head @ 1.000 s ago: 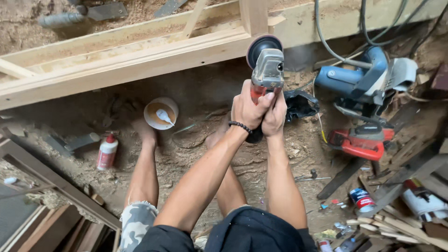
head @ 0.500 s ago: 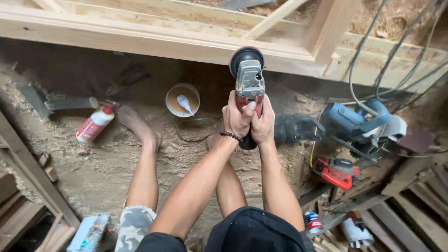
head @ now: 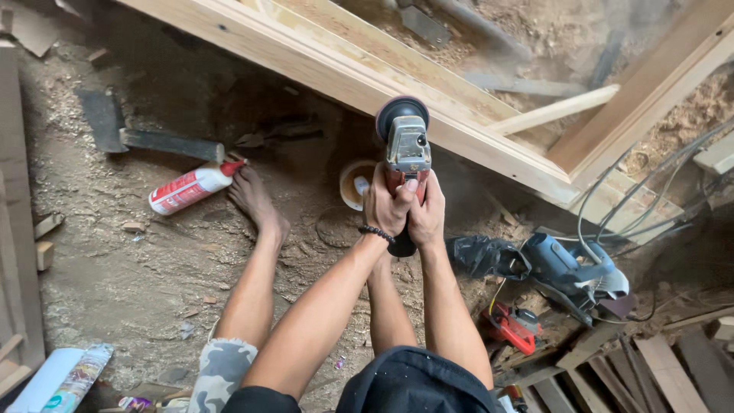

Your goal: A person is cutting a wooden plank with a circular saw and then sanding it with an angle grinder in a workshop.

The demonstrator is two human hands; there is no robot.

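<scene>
While both arms are stretched forward at the centre of the frame, an angle grinder (head: 405, 145) is gripped by the left hand (head: 386, 208) and the right hand (head: 428, 214), fingers clenched around its body. Its disc is held at the wooden frame (head: 359, 73). A spray can (head: 191, 187) lies at left, beside a bare foot (head: 256, 200).

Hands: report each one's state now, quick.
Left hand: closed around the body of the angle grinder.
Right hand: closed on the same grinder, beside the left.
</scene>
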